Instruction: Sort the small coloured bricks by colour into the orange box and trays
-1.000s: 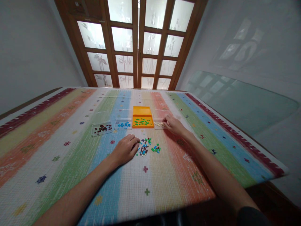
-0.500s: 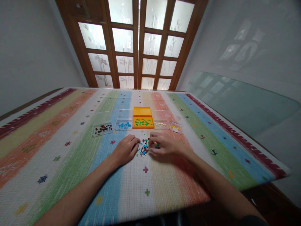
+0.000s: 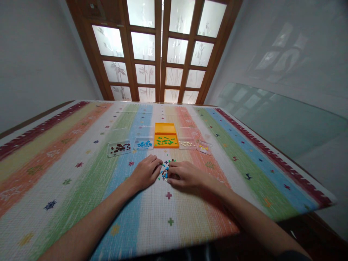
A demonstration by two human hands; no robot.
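A small loose heap of mixed pieces (image 3: 164, 172) lies on the tabletop (image 3: 154, 217), in the gap between the fingers of both hands; brown, blue and green ones can be seen there. The left hand (image 3: 146, 172) rests with curled fingers just at the heap's left edge, probably to keep the pieces from spreading. The right hand (image 3: 187, 174) is bent over the right part, its thumb and first finger near each other. Whether either hand's fingers pinch a piece — this one cannot tell.

Ahead of the fingers the containers make a row, perhaps so that each stays within reach. Ahead and to the left of the left fingers is a clear tray with brown pieces (image 3: 119, 148); nearer to straight ahead, another one with blue pieces (image 3: 145, 144). Beyond the gap between the hands stands the orange box (image 3: 165, 128), its lid open backward, with green pieces (image 3: 165, 140) inside. Beyond the right fingers is a tray with cream pieces (image 3: 186, 144) — and farther right, one with yellow pieces (image 3: 203, 147).
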